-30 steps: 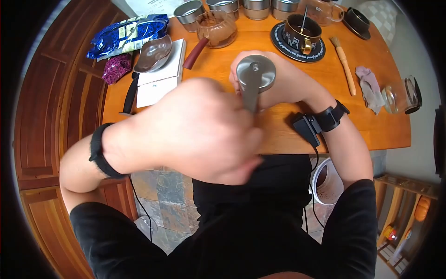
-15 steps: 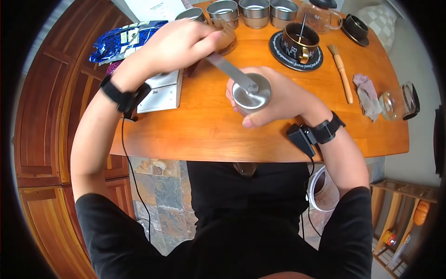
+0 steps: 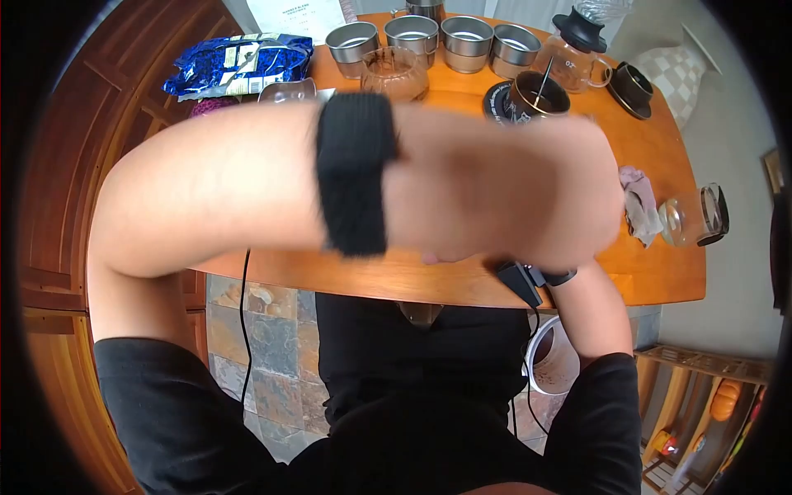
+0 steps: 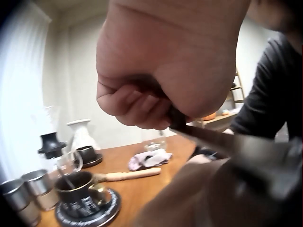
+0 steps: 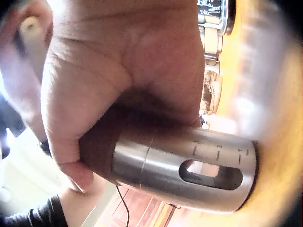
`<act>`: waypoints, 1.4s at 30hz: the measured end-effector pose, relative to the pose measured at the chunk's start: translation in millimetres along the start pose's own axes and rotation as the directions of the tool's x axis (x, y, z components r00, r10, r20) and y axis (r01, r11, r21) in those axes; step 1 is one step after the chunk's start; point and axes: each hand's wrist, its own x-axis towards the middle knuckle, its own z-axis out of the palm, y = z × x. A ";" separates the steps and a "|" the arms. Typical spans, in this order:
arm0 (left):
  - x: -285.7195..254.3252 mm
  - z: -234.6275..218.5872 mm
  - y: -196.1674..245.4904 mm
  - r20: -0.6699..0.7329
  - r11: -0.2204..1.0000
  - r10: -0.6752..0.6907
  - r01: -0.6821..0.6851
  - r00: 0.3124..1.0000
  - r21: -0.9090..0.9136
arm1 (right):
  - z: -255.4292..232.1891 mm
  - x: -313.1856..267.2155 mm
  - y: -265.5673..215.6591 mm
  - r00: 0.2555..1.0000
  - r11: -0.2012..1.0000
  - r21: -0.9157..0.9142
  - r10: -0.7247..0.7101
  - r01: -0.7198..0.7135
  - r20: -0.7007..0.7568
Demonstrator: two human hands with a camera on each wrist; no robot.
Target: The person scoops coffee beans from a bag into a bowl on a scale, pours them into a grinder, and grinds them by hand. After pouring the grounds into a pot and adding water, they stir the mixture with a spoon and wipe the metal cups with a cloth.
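Near the front edge of the wooden table (image 3: 660, 272), the fingers (image 5: 71, 161) of the right hand (image 5: 123, 90) are curling tightly round the steel grinder body (image 5: 189, 172), which is standing with its base on the tabletop and showing an oval window in its wall. Above it, the left hand (image 4: 170, 61) is closing its fingers (image 4: 128, 101) in a fist round the crank handle (image 4: 227, 142), a flat metal arm running out from under the knuckles. From the head camera, the left forearm, with its black wrist strap (image 3: 353, 173), is sweeping blurred across the table and hiding the grinder. Toward the far edge, steel cups (image 3: 412, 35), a glass carafe (image 3: 573, 51) and a black mug (image 3: 536, 95) on a saucer are standing. Toward the right edge, a crumpled cloth (image 3: 639, 202) is lying.
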 end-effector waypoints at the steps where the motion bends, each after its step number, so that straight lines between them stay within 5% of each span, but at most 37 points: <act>1: -4.1 -1.9 10.1 0.016 1.000 0.003 -0.003 1.000 -0.005 | -2.5 2.2 -1.5 1.000 1.000 0.015 0.005 -0.005 -0.001; 6: -10.8 -24.4 49.8 0.308 0.994 -0.109 0.095 0.945 0.059 | -8.6 12.0 -4.2 1.000 0.986 0.164 0.003 -0.001 -0.010; 10: -40.4 -16.5 61.3 0.122 0.995 -0.083 0.076 0.989 0.059 | -5.4 14.8 -0.1 0.978 0.975 0.129 -0.162 0.179 -0.129; 14: -66.3 -19.5 60.5 0.082 0.980 -0.188 0.193 0.979 -0.052 | -10.0 12.8 14.6 0.993 0.954 0.288 -0.053 0.081 -0.102; 17: -93.2 -23.4 42.8 0.072 0.972 -0.196 0.203 0.978 -0.118 | -9.0 17.4 31.6 0.941 0.887 0.320 -0.292 0.334 -0.173; 18: -102.6 -27.8 33.4 0.122 0.968 -0.226 0.237 0.966 -0.085 | -14.5 9.0 16.7 0.986 0.891 0.424 -0.129 0.163 -0.108; 25: -142.9 -19.6 -31.7 0.168 0.858 -0.513 0.500 0.842 0.119 | -12.0 8.4 8.8 0.983 0.879 0.444 -0.183 0.175 -0.026; 31: -71.7 -6.2 -72.0 0.275 0.738 -0.658 0.672 0.701 0.056 | -3.9 6.3 0.4 0.991 0.907 0.421 -0.084 0.032 0.105; 33: -28.3 -7.0 -64.0 0.352 0.648 -0.743 0.744 0.569 0.164 | -4.3 6.4 -4.4 0.982 0.913 0.397 -0.152 0.098 0.108; 35: -6.0 -8.6 -65.7 0.316 0.838 -0.546 0.498 0.776 0.225 | -3.3 3.7 -6.8 0.988 0.916 0.397 -0.113 0.062 0.106; 37: 9.7 -13.5 -53.5 0.274 0.929 -0.368 0.340 0.889 0.147 | -2.0 3.0 -7.8 0.992 0.947 0.315 -0.092 0.058 0.092; 40: 19.3 -27.8 17.0 0.173 0.938 -0.290 0.243 0.941 0.246 | 0.3 0.6 -10.0 0.997 0.986 0.150 -0.078 0.079 -0.010; 42: -12.2 8.6 27.8 0.103 0.976 -0.218 0.220 0.971 -0.006 | -3.9 3.9 -6.9 0.989 0.978 0.173 -0.101 0.119 -0.108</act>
